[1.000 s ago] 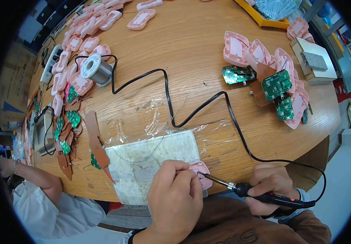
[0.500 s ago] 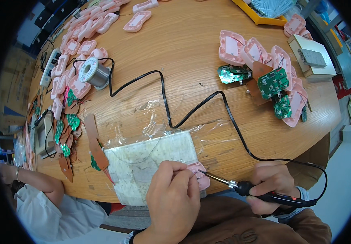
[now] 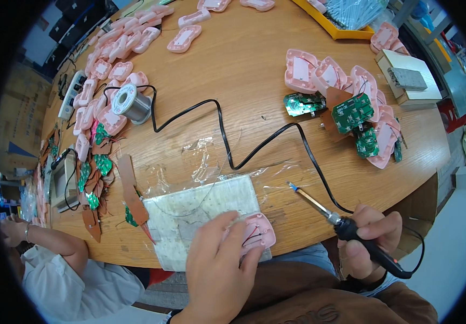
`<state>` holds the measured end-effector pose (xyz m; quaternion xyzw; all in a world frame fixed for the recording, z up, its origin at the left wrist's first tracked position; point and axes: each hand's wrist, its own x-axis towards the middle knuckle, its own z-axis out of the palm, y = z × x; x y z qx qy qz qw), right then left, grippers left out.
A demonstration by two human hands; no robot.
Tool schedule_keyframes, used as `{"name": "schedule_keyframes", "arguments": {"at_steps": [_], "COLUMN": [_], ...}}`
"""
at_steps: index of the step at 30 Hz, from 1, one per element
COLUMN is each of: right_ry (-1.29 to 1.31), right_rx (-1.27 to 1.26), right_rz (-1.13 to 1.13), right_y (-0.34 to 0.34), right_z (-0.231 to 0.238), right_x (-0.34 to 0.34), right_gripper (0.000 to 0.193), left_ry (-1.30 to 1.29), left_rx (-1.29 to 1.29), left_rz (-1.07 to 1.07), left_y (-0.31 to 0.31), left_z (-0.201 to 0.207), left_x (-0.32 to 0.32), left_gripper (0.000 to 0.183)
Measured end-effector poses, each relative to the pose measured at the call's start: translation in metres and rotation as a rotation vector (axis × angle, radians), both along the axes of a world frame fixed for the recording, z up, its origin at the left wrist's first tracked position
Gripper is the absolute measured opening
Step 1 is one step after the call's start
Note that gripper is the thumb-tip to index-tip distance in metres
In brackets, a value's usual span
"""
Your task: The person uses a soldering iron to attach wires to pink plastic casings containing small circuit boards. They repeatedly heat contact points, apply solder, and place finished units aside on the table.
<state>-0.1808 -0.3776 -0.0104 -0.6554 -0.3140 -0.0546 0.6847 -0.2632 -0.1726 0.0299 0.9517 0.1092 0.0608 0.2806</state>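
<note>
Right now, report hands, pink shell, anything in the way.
Left hand on pink shell, wires showing. Right hand holding soldering iron, tip off shell. In the way: left fingers, partly covering shell.

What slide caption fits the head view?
Left hand holds a pink plastic shell; right hand holds a soldering iron, tip clear of the shell.

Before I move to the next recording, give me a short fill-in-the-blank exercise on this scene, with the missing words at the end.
1. The cord of the soldering iron in the right hand is coloured ____.
2. The left hand touches a plastic shell coloured ____.
3. In the picture, the wire spool sits to the ____ of the yellow tray.

Missing words: black; pink; left.
</note>
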Motion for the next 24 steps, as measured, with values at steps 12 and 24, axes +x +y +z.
{"name": "schedule_keyframes", "arguments": {"at_steps": [12,24], "right_ry": [-0.226,-0.102], "right_rx": [0.454,0.341], "right_rz": [-0.369,-0.577], "right_y": [0.005,-0.006], "right_z": [0.032,0.031], "right_x": [0.013,0.027], "right_gripper": [0.038,0.033], "left_ry": [-0.147,0.114], "left_rx": [0.078,-0.15], "left_rz": [-0.147,-0.184], "left_y": [0.015,-0.028], "left_z": [0.046,0.03], "left_x": [0.062,0.239], "left_gripper": [0.05,0.057]}}
